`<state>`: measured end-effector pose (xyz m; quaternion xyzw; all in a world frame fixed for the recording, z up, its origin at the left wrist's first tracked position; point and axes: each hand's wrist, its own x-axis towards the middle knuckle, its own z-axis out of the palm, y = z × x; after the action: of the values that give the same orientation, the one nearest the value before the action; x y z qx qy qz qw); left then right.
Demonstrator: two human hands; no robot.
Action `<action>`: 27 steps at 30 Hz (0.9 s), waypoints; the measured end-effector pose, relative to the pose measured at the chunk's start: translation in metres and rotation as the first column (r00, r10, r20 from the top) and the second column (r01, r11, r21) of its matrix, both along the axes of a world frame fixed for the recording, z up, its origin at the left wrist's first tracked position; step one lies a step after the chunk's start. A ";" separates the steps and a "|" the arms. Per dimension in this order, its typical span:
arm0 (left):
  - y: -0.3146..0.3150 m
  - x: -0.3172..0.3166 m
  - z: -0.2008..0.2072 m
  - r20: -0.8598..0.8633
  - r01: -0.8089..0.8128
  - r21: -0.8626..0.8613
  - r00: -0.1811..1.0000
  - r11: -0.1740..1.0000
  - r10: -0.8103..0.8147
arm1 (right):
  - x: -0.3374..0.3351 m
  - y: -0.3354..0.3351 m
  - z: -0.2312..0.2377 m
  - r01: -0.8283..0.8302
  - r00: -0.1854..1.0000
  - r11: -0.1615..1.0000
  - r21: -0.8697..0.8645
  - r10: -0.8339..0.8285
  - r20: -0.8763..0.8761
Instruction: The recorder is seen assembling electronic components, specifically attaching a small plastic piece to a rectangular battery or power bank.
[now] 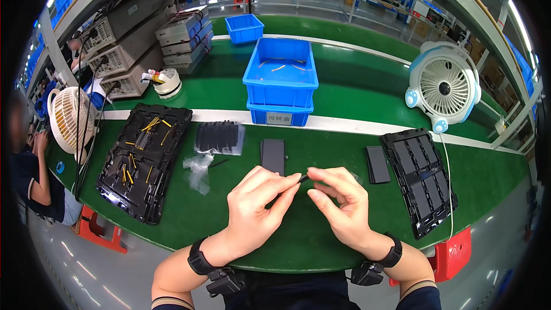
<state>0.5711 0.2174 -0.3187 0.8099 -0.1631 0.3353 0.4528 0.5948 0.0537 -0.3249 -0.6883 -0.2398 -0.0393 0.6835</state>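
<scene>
Black strip [303,178], pinched in left grip [252,209], right grip [346,206] parted just beside it: probably light, stiff; hold by sides

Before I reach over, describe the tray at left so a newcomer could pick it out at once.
On the green table, start from the stacked blue bins and look left and nearer. The black moulded tray lies there at a slant. Loose yellow strips set it apart from the black right-hand tray, which holds dark slabs.
</scene>
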 end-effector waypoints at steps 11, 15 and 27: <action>0.003 0.004 0.001 0.031 -0.033 0.054 0.999 0.998 0.031 | 0.008 -0.001 0.000 0.010 0.955 0.975 -0.222 0.057 0.291; 0.003 0.006 0.003 0.107 -0.041 0.075 0.994 0.996 0.033 | 0.008 0.000 -0.004 -0.061 0.994 0.997 -0.037 0.064 0.087; 0.002 0.006 0.000 0.183 -0.088 0.206 0.982 0.975 0.050 | 0.002 0.000 -0.001 -0.228 0.769 0.933 0.280 0.349 -0.536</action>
<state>0.5776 0.2190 -0.3189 0.8260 -0.2094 0.4019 0.3352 0.5971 0.0542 -0.3258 -0.5505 -0.1196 0.2531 0.7865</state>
